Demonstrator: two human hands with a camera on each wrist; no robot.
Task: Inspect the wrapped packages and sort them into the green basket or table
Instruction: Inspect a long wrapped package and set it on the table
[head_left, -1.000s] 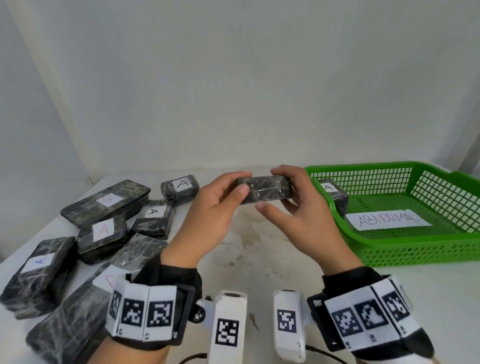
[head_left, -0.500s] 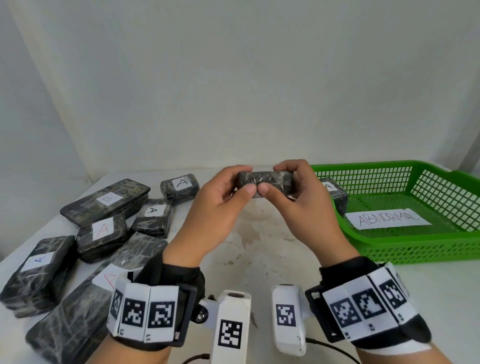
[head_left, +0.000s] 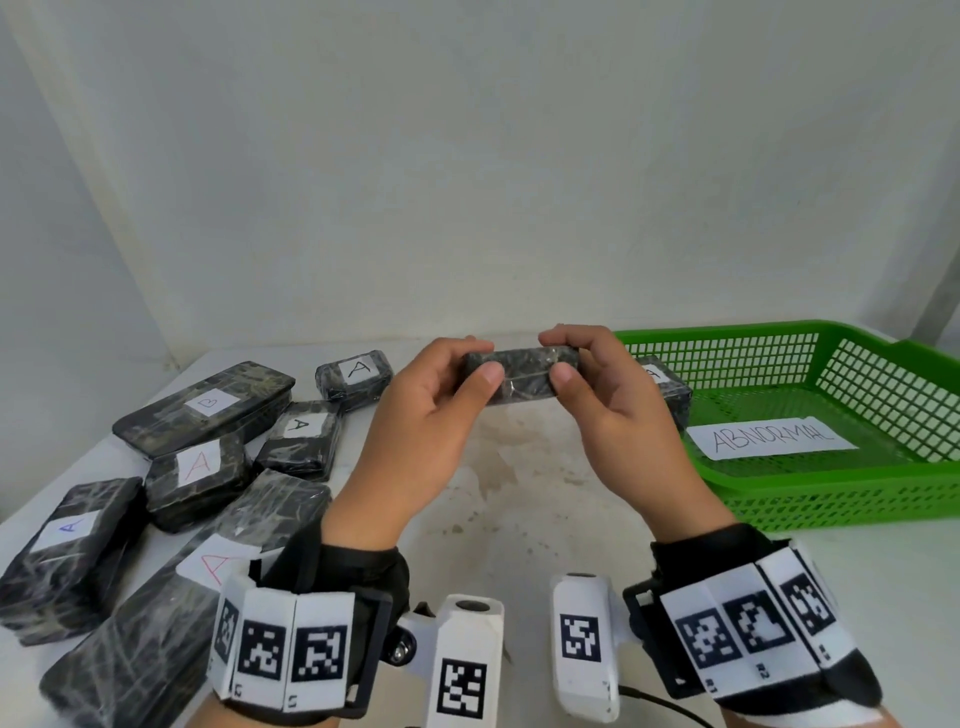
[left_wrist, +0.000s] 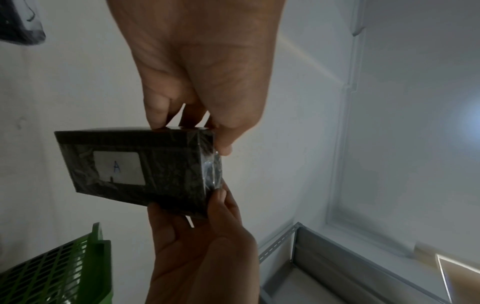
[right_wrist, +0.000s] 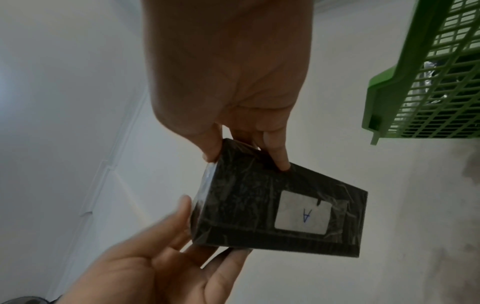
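A small dark wrapped package (head_left: 522, 376) is held in the air over the table's middle, one narrow side toward the head view. My left hand (head_left: 480, 358) pinches its left end between thumb and fingers. My right hand (head_left: 561, 356) pinches the right end the same way. Both wrist views show the package's (left_wrist: 145, 170) (right_wrist: 259, 205) broad face with a white label marked A. The green basket (head_left: 831, 499) stands at the right. It holds another wrapped package (head_left: 670, 395) and a paper reading ABNORMAL (head_left: 769, 436).
Several dark wrapped packages lie on the white table (head_left: 509, 493) at the left, among them one labelled B (head_left: 208, 405) and a large one near the front edge (head_left: 156, 623). A wall closes the back.
My right thumb has come up from below onto the package's near side and slid toward its right end. The package stays at about the same spot between both hands.
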